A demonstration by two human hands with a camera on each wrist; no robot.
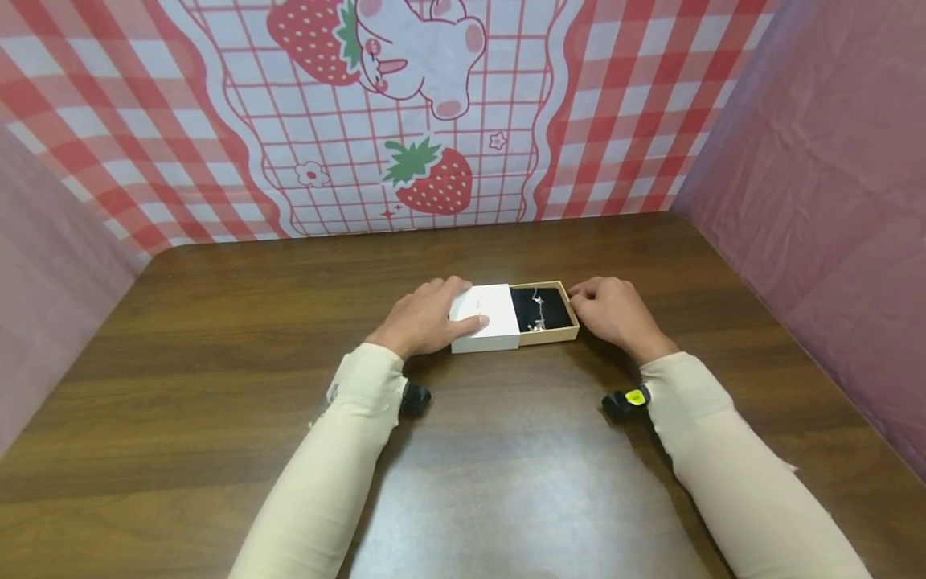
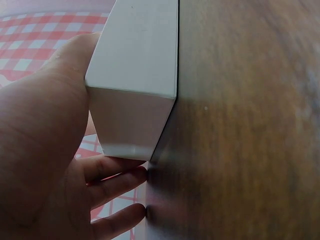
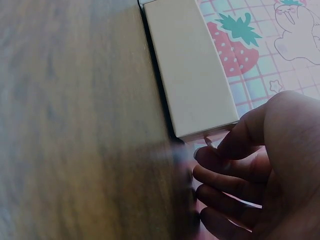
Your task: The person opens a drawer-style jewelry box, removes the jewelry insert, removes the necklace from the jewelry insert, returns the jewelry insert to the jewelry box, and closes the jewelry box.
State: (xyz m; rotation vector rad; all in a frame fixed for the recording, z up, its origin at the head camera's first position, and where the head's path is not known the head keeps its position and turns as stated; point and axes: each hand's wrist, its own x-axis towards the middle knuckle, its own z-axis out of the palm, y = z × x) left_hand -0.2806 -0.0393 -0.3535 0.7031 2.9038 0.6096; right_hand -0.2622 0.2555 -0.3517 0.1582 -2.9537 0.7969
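Observation:
A small white box sleeve point(image 1: 499, 304) lies on the table, with its tan inner drawer point(image 1: 551, 336) slid partway out to the right. Inside the drawer, a thin silver chain point(image 1: 539, 307) with small charms rests on a black pad point(image 1: 557, 309). My left hand point(image 1: 425, 318) grips the sleeve's left end, thumb over its top and fingers around the far side. At the drawer's right end, my right hand point(image 1: 615, 312) pinches a small pull tab point(image 3: 209, 142) between thumb and index finger, its other fingers curled below.
The brown wooden table point(image 1: 217, 362) spreads around the box. Behind it hangs a red-and-white checked cloth point(image 1: 608, 121) with strawberry prints, and a pink cloth point(image 1: 817, 177) closes the right side. Black wrist cameras point(image 1: 415, 399) sit under both sleeves.

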